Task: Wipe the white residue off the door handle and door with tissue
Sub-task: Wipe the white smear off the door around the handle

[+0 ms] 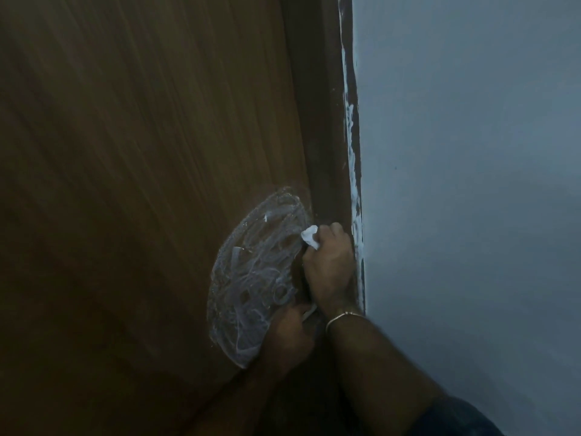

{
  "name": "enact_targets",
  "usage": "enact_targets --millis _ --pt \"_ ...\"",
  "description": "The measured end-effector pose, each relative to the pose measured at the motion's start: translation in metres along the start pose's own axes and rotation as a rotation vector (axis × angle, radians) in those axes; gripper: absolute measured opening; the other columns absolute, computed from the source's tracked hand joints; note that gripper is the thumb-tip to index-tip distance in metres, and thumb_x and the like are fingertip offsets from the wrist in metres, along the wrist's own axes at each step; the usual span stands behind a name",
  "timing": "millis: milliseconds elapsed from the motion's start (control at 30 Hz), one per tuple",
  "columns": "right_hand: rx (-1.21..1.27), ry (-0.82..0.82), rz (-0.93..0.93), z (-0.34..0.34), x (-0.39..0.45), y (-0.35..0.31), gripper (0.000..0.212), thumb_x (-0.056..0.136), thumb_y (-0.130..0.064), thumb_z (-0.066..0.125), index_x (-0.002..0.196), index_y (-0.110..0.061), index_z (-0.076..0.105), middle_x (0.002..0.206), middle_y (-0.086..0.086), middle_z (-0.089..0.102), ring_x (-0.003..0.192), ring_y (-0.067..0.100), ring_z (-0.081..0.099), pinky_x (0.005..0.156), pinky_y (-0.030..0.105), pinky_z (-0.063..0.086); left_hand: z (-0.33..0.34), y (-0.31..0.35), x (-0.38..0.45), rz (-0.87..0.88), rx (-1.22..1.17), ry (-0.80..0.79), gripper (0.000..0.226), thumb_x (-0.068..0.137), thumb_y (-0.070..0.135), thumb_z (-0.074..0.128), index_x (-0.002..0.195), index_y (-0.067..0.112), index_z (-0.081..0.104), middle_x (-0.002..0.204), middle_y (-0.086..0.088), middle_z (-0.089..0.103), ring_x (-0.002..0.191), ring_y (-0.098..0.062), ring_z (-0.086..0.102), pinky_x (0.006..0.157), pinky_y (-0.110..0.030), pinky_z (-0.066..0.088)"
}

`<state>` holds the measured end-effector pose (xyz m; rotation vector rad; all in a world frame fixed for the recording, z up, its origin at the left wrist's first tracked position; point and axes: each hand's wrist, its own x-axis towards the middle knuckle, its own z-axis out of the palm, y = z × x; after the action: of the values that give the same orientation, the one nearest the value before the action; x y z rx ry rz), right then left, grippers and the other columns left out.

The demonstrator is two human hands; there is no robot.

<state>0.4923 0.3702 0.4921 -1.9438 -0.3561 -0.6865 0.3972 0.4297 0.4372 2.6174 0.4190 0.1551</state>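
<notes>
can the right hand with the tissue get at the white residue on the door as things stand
Probably yes. The right hand grips the tissue right at the edge of the white residue on the door, with nothing between; the left hand sits lower.

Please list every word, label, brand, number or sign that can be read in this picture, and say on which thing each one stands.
None: no readable text shows on the door, the white residue, the tissue, the bracelet or the wall. The residue's lines are only smears.
</notes>
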Motion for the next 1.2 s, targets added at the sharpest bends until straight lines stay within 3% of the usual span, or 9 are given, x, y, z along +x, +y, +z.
enact_targets --millis 167,300,400,533,667,900,1000,1133,1200 --pt "0.298 0.03 0.113 0.025 -0.024 -0.005 0.017 0.094 -0.009 0.059 0.108 -0.006 0.068 0.11 0.006 0.063 0.101 0.018 0.061 0.092 0.032 0.053 -0.006 -0.006 -0.001 0.025 0.002 -0.021 0.038 0.1 0.02 0.05 0.136 0.009 0.05 0.142 -0.008 0.051 0.133 -0.019 0.046 0.109 -0.022 0.028" --pt "0.368 0.044 0.254 0.032 -0.037 -0.001 0.031 0.099 -0.016 0.054 0.125 -0.004 0.065 0.128 0.011 0.062 0.118 0.019 0.059 0.096 0.005 0.038 -0.008 -0.009 0.0 0.065 -0.049 -0.028 0.039 0.094 0.004 0.054 0.133 0.002 0.054 0.136 -0.015 0.056 0.127 -0.025 0.053 0.106 -0.029 0.042" --pt "0.361 0.029 0.226 0.028 -0.03 -0.002 0.031 0.099 -0.011 0.053 0.127 -0.002 0.063 0.128 0.011 0.062 0.116 0.02 0.059 0.088 -0.008 0.03 -0.005 -0.014 0.002 0.049 0.0 -0.017 0.034 0.095 0.022 0.056 0.125 0.009 0.062 0.128 -0.01 0.063 0.121 -0.021 0.057 0.104 -0.027 0.039" --pt "0.352 0.041 0.057 0.017 0.007 -0.009 0.028 0.098 -0.009 0.055 0.123 -0.002 0.065 0.116 0.008 0.061 0.1 0.01 0.058 0.08 -0.006 0.037 -0.004 -0.013 0.003 0.038 -0.106 -0.018 0.031 0.092 0.039 0.06 0.117 0.023 0.07 0.113 0.003 0.071 0.105 -0.012 0.065 0.096 -0.03 0.048" --pt "0.289 0.047 -0.053 0.021 0.019 -0.011 0.024 0.093 -0.003 0.059 0.114 0.002 0.069 0.112 0.008 0.06 0.099 0.01 0.056 0.088 -0.004 0.036 -0.003 -0.016 0.005 0.059 -0.088 0.001 0.023 0.092 0.027 0.06 0.11 0.018 0.071 0.107 -0.003 0.071 0.102 -0.02 0.065 0.088 -0.026 0.048" --pt "0.11 -0.107 0.159 0.021 -0.006 0.009 0.021 0.091 0.001 0.057 0.106 0.001 0.072 0.106 0.013 0.061 0.094 0.025 0.061 0.086 0.01 0.04 -0.001 -0.016 0.004 0.028 -0.053 -0.013 0.033 0.092 0.034 0.06 0.122 0.023 0.067 0.118 0.002 0.067 0.112 -0.016 0.061 0.097 -0.026 0.047" --pt "0.192 -0.005 0.055 0.014 0.018 -0.015 0.021 0.091 -0.001 0.06 0.108 -0.002 0.071 0.104 0.009 0.062 0.087 0.013 0.059 0.076 -0.005 0.036 -0.003 -0.016 0.004 0.051 -0.054 -0.011 0.033 0.093 0.033 0.059 0.125 0.027 0.066 0.121 0.008 0.065 0.111 -0.008 0.06 0.094 -0.019 0.045" --pt "0.226 0.033 -0.015 0.018 0.022 -0.018 0.02 0.093 0.0 0.058 0.11 0.002 0.068 0.108 0.006 0.058 0.091 0.002 0.051 0.084 -0.007 0.034 -0.002 -0.018 0.005 0.052 -0.125 -0.028 0.023 0.093 0.031 0.059 0.113 0.029 0.071 0.107 0.01 0.069 0.092 -0.001 0.064 0.075 -0.004 0.043" --pt "0.204 -0.017 0.026 0.022 0.006 -0.005 0.019 0.094 0.002 0.055 0.11 0.004 0.066 0.105 0.001 0.053 0.085 -0.009 0.048 0.08 -0.008 0.033 0.0 -0.02 0.006 0.066 -0.074 0.002 0.024 0.093 0.03 0.059 0.112 0.023 0.072 0.109 0.004 0.07 0.099 -0.009 0.064 0.084 -0.011 0.045"
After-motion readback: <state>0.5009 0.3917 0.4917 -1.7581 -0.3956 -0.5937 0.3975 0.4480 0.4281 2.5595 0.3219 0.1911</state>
